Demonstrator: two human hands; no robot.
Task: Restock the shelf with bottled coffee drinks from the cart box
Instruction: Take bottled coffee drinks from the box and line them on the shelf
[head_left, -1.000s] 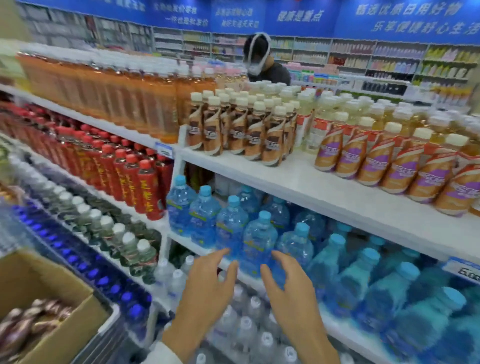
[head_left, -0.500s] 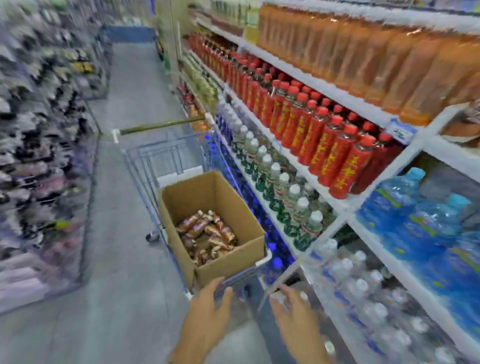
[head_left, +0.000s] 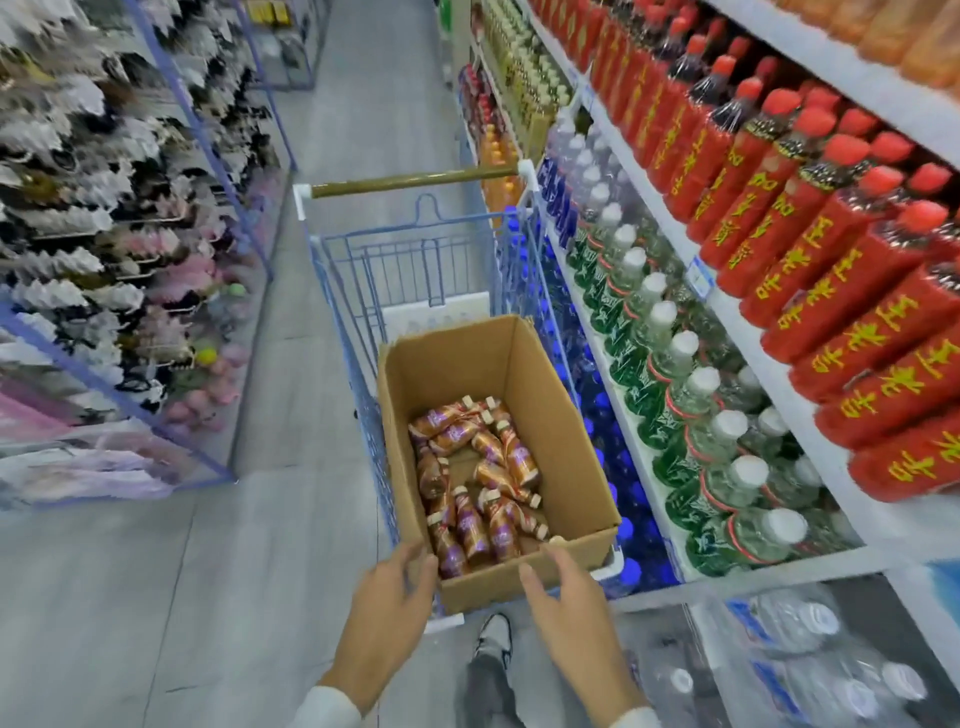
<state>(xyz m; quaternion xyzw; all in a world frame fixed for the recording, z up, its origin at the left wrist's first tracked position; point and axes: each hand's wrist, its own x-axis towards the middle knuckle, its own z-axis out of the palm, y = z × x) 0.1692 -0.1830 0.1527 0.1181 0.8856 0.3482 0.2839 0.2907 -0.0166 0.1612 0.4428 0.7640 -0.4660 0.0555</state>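
An open cardboard box (head_left: 550, 415) sits in a blue wire cart (head_left: 415, 260). Several brown and purple bottled coffee drinks (head_left: 480, 483) lie loose on the box floor. My left hand (head_left: 389, 608) hovers at the box's near left corner with relaxed fingers, holding nothing. Over the box's near edge, my right hand (head_left: 569, 603) is held out with straight fingers, also empty. The shelf (head_left: 779, 395) runs along the right side of the aisle.
Red bottles (head_left: 810, 249), green-labelled clear bottles (head_left: 691, 415) and blue bottles fill the shelf rows on the right. Racks of hair accessories (head_left: 104, 234) line the left. The grey aisle floor (head_left: 208, 571) lies between. My foot (head_left: 493, 634) is below the cart.
My view has swung from the top shelf's coffee bottles down and left to the cart. Both empty hands have come from the shelf to the box's near edge.
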